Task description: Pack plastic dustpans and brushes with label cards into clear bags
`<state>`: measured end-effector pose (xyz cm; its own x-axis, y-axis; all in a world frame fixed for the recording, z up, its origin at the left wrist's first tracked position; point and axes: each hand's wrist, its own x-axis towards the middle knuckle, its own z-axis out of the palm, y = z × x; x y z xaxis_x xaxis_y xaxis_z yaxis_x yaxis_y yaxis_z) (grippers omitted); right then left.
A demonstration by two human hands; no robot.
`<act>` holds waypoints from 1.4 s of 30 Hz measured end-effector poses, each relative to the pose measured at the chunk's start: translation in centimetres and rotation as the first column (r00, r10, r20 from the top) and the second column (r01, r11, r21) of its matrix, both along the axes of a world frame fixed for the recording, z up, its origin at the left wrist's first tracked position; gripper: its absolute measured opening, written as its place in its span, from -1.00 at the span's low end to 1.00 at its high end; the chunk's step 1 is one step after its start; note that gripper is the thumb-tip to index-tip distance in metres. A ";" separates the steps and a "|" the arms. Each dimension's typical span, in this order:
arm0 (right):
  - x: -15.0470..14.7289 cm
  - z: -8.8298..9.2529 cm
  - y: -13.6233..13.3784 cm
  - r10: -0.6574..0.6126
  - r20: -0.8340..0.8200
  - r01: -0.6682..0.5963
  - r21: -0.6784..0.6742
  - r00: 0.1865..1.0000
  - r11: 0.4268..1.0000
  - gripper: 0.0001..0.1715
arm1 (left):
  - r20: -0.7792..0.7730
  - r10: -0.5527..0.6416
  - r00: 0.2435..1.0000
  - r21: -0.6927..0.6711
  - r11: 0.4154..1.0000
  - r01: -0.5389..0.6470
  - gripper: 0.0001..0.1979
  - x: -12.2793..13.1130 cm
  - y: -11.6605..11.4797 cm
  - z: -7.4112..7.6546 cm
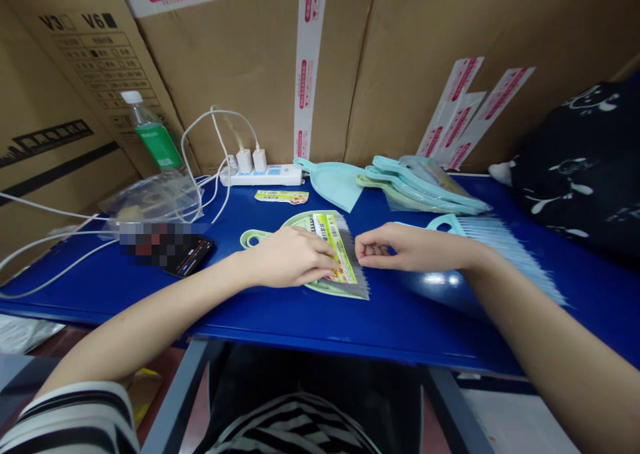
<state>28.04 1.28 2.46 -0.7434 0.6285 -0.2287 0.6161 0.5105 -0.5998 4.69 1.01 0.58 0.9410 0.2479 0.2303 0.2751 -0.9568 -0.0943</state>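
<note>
On the blue table lies a green dustpan (325, 288) with a grey-bristled brush (349, 241) on it and a yellow-green label card (345, 267) over the brush. My left hand (295, 257) rests flat across the brush, its fingertips on the card. Just right of the bristles, my right hand (387, 247) has its fingers curled and pressed together, close to the bristle edge; whatever it may hold is too small to see. Behind my right wrist is a blue brush (505, 251) with pale bristles.
A light blue dustpan (333, 181), a pile of bagged dustpans (430, 184) and a loose card (281, 197) lie at the back. Leftward are a power strip (285, 175), white cables, a bottle (160, 144) and a phone (189, 255). A dark patterned bag (580, 174) stands right.
</note>
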 end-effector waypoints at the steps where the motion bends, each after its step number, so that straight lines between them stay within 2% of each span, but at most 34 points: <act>1: 0.0 0.0 0.0 0.002 -0.007 -0.002 0.004 1.000 1.000 -0.65 | -0.005 -0.003 1.000 0.005 1.000 0.003 -0.77 0.0 0.0 0.0; 8: -0.2 -0.1 0.0 -0.018 -0.023 0.018 0.021 1.000 1.000 -0.67 | -0.016 -0.024 1.000 0.028 0.999 0.024 -0.78 0.0 -0.1 0.1; 17: -0.6 -0.2 -0.2 -0.026 -0.016 0.025 -0.014 1.000 1.000 -0.67 | -0.038 0.005 0.999 0.036 0.999 -0.003 -0.78 0.0 -0.2 0.1; 25: -0.7 -0.3 -0.1 0.019 -0.024 -0.020 -0.031 1.000 0.999 -0.65 | -0.049 0.002 0.999 0.035 0.999 0.000 -0.77 0.1 -0.2 0.2; 42: -0.5 -0.4 0.0 0.037 -0.111 -0.031 0.053 0.993 0.998 -0.67 | -0.044 -0.009 0.999 0.049 0.999 0.011 -0.76 0.1 -0.1 0.1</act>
<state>27.58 1.30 2.05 -0.7835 0.6113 -0.1116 0.5287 0.5614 -0.6366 4.80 0.87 0.72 0.9528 0.2279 0.2006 0.2603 -0.9533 -0.1532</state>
